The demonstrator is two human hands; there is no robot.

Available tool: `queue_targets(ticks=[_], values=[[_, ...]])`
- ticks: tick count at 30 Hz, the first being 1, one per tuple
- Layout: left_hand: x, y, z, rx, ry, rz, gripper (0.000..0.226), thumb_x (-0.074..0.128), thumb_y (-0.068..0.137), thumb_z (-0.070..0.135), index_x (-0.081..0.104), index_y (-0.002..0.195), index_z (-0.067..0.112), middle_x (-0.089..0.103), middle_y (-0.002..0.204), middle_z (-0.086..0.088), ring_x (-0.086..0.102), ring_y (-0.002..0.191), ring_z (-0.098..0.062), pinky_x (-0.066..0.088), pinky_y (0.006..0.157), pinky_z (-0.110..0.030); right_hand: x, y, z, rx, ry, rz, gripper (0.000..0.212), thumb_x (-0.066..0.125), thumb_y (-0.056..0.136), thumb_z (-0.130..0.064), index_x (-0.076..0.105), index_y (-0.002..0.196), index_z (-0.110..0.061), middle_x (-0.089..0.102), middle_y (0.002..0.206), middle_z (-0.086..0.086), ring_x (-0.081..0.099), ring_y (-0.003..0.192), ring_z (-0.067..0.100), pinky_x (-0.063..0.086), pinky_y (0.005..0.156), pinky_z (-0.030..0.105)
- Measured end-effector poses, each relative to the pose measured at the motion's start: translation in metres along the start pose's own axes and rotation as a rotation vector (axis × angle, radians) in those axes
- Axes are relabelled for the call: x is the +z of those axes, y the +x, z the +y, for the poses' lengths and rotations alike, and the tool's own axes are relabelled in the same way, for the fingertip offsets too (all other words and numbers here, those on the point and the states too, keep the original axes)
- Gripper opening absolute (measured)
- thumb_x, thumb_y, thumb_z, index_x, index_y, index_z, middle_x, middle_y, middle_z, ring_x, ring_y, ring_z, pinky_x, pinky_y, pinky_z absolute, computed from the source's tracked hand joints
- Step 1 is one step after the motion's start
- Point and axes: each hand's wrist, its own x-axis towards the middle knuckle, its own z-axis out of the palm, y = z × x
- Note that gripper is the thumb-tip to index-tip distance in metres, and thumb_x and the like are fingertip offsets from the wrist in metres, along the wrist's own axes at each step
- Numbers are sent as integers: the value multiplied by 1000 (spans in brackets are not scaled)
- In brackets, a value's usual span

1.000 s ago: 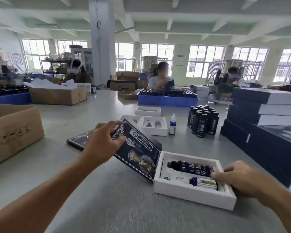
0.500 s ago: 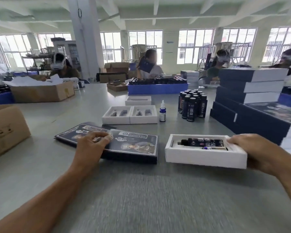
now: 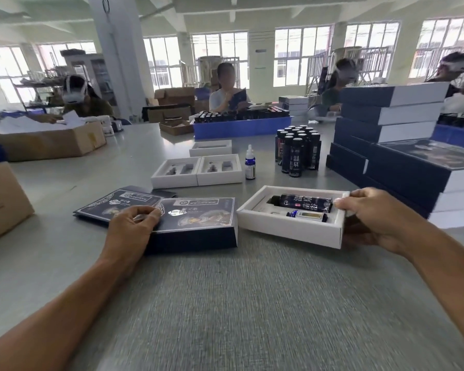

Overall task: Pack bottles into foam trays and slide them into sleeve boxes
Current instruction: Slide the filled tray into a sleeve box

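Left hand: your left hand [image 3: 132, 231] rests on top of the dark sleeve box [image 3: 196, 223]; the fingers are curled with thumb and fingertips pinched at its top face, so the grip is closed on the box.
Right hand: your right hand [image 3: 378, 218] holds the right end of the foam tray [image 3: 287, 228]; thumb on the top rim, fingers under the end wall; the grip is closed on the tray.
Foam tray: white, on the table [image 3: 225, 303] just right of the sleeve box, its left end near the box's open end but apart from it; it looks slightly tilted, right end higher.
Tray contents: a dark bottle [image 3: 302, 203] lies on its side in the far slot; a small blue dropper bottle [image 3: 307, 216] lies in the near slot.
Sleeve box: lies flat; a second flat dark sleeve [image 3: 118, 203] lies partly under it to the left.
Behind: two empty white trays [image 3: 197, 171] side by side, a third tray [image 3: 210, 147] beyond; an upright blue dropper bottle [image 3: 250, 163] just right of them; a cluster of upright dark bottles [image 3: 298, 151] further right.
Right side: a stack of packed boxes [image 3: 391, 129].
Left edge: a cardboard carton [image 3: 3, 199].
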Motion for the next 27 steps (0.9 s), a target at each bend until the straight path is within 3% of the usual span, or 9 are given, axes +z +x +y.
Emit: queue_targets(ticks=[4,14,18,20,23,27], values=[[0,2,-1,-15,9,-3,7,70,87,32,69,89,25,72,94,5,66,91,-11,47,74,-21,-1,-2,1,23,-7,-35,36,64,95,-13,48,128,-11,69,100,22,71,72,30,57,48,37],[4,-3,4,11,53,-11,6,68,89,31,70,91,25,72,90,7,67,86,-8,47,74,-20,0,-4,-2,-25,27,-139,37,68,93,-16,49,126,-15,69,101,23,73,57,24,58,52,37],[2,-5,8,19,113,-6,15,66,90,33,68,101,23,69,95,11,63,90,-4,44,73,-16,9,-8,-1,-35,-11,-243,27,68,93,-17,53,115,-18,74,82,18,74,61,27,58,54,36],[2,-6,10,20,163,-15,26,64,92,35,65,114,22,66,104,9,62,96,-7,47,79,-20,11,-8,0,-34,-37,-257,26,68,93,-18,53,114,-18,73,88,19,73,61,25,58,54,36],[5,-8,11,46,270,-18,34,58,96,32,61,125,15,64,118,0,59,108,-18,45,98,-36,9,-7,2,-43,-94,-258,28,70,92,-21,55,116,-20,72,97,17,72,69,24,59,57,34],[8,-10,11,78,311,-30,32,54,98,28,62,126,15,64,122,-4,57,111,-20,42,102,-38,-3,-4,1,-22,-149,-276,30,71,91,-23,58,118,-21,73,102,16,71,71,22,57,56,30]])
